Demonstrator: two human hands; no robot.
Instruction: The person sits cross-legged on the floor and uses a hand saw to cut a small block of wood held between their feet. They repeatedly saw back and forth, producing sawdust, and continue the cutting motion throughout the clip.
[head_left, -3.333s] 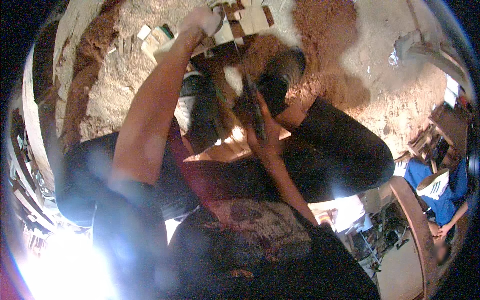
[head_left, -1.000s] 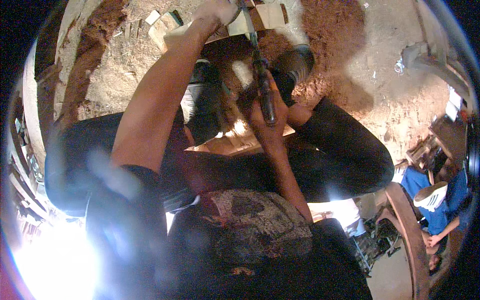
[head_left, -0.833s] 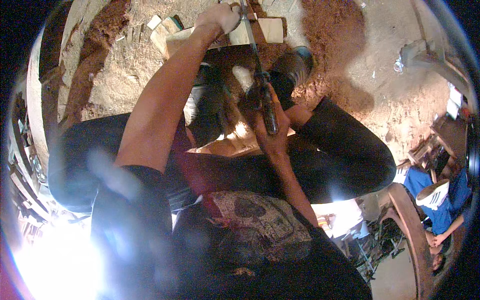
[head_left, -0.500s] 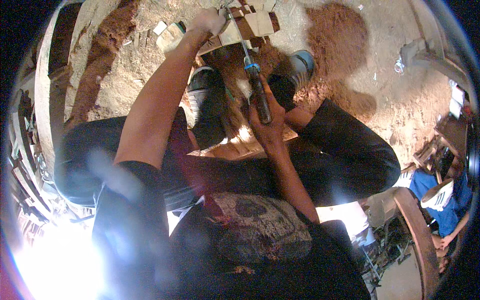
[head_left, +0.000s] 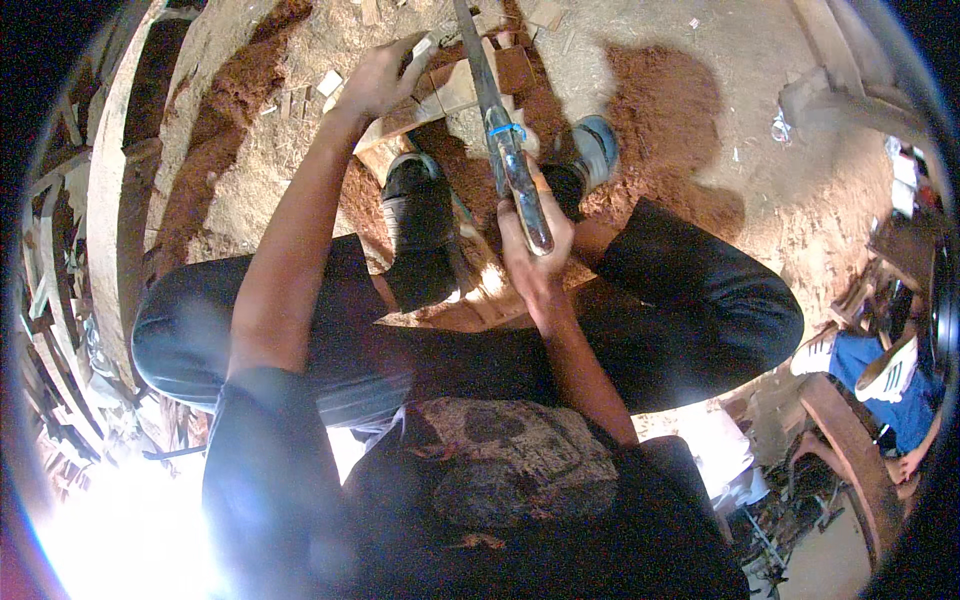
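My right hand (head_left: 537, 232) is wrapped round the dark, shiny handle of a long-bladed hand tool (head_left: 483, 85). A blue band circles the tool where handle and blade meet. The blade points away from me and runs out past the top edge, so its tip is hidden; its exact kind is unclear. To the left of the blade, my left hand (head_left: 382, 82) is open, thumb and fingers apart, over the left end of some pale wood pieces (head_left: 457, 90). A small whitish patch shows by its fingertips. The wood lies on the ground beyond my feet.
My shoes (head_left: 418, 215) stand either side of reddish sawdust (head_left: 665, 130). Long timber (head_left: 110, 220) runs along the left, with stacked wood behind. At the right are a curved wooden piece (head_left: 850, 470) and another person in blue clothing (head_left: 905, 410). Glare fills the lower left.
My left hand has come off the wood, shifting left and nearer me, and its fist has opened. The tool has turned in my right hand, so the blade's broad face now shows.
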